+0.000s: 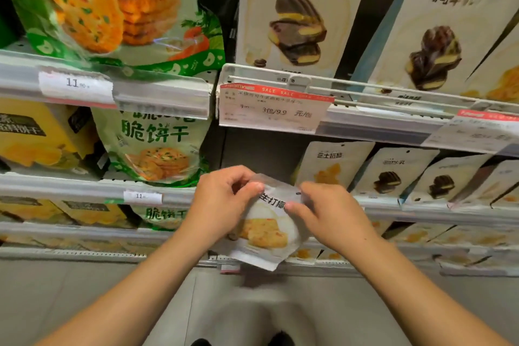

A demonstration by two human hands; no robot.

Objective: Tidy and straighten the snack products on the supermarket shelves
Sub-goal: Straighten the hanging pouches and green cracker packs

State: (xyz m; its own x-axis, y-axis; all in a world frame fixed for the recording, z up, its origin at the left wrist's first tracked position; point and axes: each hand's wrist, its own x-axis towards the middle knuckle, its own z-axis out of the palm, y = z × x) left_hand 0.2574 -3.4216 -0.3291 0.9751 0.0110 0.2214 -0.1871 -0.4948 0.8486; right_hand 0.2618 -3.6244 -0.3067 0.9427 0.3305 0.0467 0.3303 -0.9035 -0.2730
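Two hands meet at frame centre: the left hand (222,199) and right hand (327,212) each pinch the top of a white snack pouch (266,233), tilted in open air before the shelf edge (84,191). Green cracker bags (157,146) crowd the left; cocoa pouches (387,174) line the right.

Two bare forearms, no sleeves visible. The left hand (222,199) and right hand (323,213) wear no gloves, rings or watch. Fingernails are short. Dark shoe tips (280,339) show below.
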